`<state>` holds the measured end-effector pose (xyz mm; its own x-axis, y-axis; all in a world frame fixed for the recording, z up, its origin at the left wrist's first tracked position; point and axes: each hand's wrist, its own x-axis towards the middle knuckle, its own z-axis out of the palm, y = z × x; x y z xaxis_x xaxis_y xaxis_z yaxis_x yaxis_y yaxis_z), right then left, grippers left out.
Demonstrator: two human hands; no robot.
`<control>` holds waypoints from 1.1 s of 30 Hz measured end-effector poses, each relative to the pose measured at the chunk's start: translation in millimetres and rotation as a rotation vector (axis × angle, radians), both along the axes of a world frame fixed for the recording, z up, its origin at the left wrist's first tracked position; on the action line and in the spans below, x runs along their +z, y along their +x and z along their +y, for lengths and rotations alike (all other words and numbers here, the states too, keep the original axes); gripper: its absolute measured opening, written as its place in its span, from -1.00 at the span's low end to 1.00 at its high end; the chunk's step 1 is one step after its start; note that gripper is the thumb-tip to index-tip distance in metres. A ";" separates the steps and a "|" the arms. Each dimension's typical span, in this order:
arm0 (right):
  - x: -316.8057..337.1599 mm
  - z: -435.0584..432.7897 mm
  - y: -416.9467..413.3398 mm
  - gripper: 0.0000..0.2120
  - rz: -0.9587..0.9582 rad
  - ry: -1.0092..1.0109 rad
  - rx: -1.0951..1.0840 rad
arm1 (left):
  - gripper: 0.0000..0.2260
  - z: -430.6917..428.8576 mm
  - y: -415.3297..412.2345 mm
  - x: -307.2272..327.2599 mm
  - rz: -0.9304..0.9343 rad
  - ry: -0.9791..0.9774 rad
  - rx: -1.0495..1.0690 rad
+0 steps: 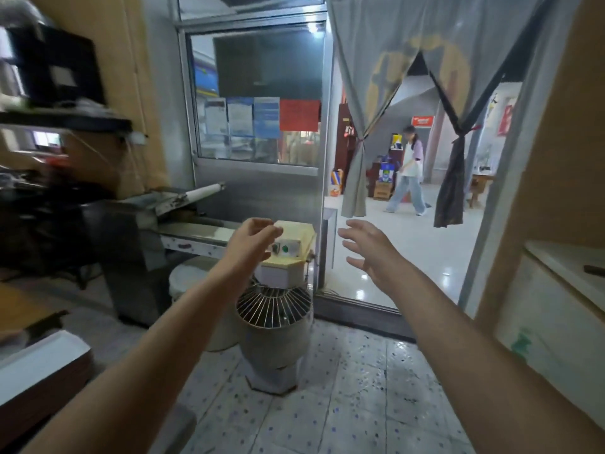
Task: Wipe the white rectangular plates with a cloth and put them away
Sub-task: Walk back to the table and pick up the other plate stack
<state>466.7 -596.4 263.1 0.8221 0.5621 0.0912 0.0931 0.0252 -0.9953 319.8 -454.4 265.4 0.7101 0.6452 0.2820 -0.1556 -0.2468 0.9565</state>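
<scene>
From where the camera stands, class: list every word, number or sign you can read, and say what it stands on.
None can be read.
Blue and white notices on the window: print too blurred.
Red notice on the window: too blurred.
Red sign beyond the doorway: white marks, unreadable.
Dough mixer panel: buttons only, no legible label.

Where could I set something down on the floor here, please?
The tiled floor between the dough mixer and the white cabinet is bare. The left side is crowded with the metal machine and the white bucket.
</scene>
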 end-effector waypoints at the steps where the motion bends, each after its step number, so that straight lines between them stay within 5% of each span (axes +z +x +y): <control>1: -3.3 13.5 15.5 -0.66 -0.002 0.000 0.032 | -0.80 9.0 10.0 -1.9 -0.003 0.004 0.037; 11: -19.8 158.6 145.8 -0.70 0.046 -0.022 0.462 | -0.89 76.5 95.3 -11.7 -0.004 -0.054 0.484; 16: -24.9 219.6 181.7 -0.57 0.093 -0.031 0.636 | -0.79 90.3 117.5 -16.9 0.065 -0.048 0.666; 20: -27.6 269.6 194.7 -0.57 0.128 -0.040 0.734 | -0.70 115.8 119.6 -15.9 0.078 -0.036 0.762; 27: -24.5 383.5 183.9 -0.59 0.106 -0.024 0.904 | -0.91 206.0 115.4 -19.2 0.005 -0.024 0.894; 33: -6.7 479.8 161.3 -0.58 0.053 -0.028 1.043 | -0.87 284.3 100.0 -8.3 -0.009 -0.031 0.990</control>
